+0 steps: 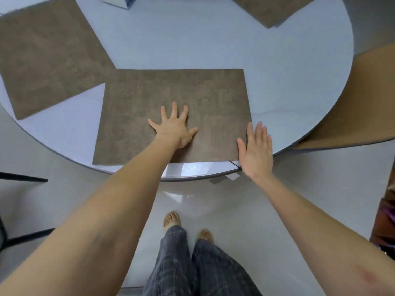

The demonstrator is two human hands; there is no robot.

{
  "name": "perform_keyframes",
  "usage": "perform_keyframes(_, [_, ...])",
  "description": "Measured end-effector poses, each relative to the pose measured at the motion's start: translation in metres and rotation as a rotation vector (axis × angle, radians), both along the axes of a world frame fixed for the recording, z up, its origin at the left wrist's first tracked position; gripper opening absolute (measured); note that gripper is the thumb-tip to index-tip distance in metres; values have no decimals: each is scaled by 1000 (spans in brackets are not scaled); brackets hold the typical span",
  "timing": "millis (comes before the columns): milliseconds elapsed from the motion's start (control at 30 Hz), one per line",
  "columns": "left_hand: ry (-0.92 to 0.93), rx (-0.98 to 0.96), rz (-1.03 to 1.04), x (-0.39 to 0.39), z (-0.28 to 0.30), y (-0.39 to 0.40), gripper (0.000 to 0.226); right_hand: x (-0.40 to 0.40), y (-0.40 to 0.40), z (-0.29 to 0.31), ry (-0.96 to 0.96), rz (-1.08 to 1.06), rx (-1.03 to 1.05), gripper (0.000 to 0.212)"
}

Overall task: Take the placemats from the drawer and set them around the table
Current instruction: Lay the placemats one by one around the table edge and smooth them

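A brown rectangular placemat (166, 92) lies flat at the near edge of the round pale-blue table (288, 71). My left hand (174, 127) presses on its middle with fingers spread. My right hand (256, 148) lies flat with straight fingers along the mat's near right corner, partly over the table edge. A second brown placemat (47, 56) lies at the left of the table, its corner touching the near mat. A third placemat (271, 9) shows at the far right, cut off by the frame.
A tan chair seat (359, 107) is tucked under the table's right side. A white and blue box (119, 2) stands at the far edge. Black chair legs (23, 178) show at the left. My feet stand on the pale floor below.
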State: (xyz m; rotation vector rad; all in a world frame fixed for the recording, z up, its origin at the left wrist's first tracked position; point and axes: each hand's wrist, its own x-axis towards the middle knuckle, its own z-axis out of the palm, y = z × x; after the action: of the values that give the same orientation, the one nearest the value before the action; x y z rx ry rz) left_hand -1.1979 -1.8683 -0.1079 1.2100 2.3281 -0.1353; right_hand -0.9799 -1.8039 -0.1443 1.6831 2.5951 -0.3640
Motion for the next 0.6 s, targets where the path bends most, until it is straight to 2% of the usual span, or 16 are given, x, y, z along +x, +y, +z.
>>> perform_keyframes(67, [38, 11, -36, -5, -1, -2, 74, -27, 15, 8, 62, 21, 44, 60])
perform_keyframes(167, [74, 32, -67, -14, -3, 0, 65, -94, 40, 9, 144, 273, 21, 59])
perform_keyframes(300, [77, 85, -85, -23, -9, -1, 57, -138, 61, -10, 6, 502, 28, 58])
perform_keyframes(367, [81, 110, -97, -26, -10, -3, 55, -128, 80, -13, -9, 449, 60, 57])
perform_keyframes(467, [73, 99, -115, -31, -6, -3, 52, -94, 112, -10, -23, 231, 19, 57])
perform_keyframes(600, [35, 73, -130, -36, 4, 1, 50, -74, 119, 4, -148, 77, 4, 61])
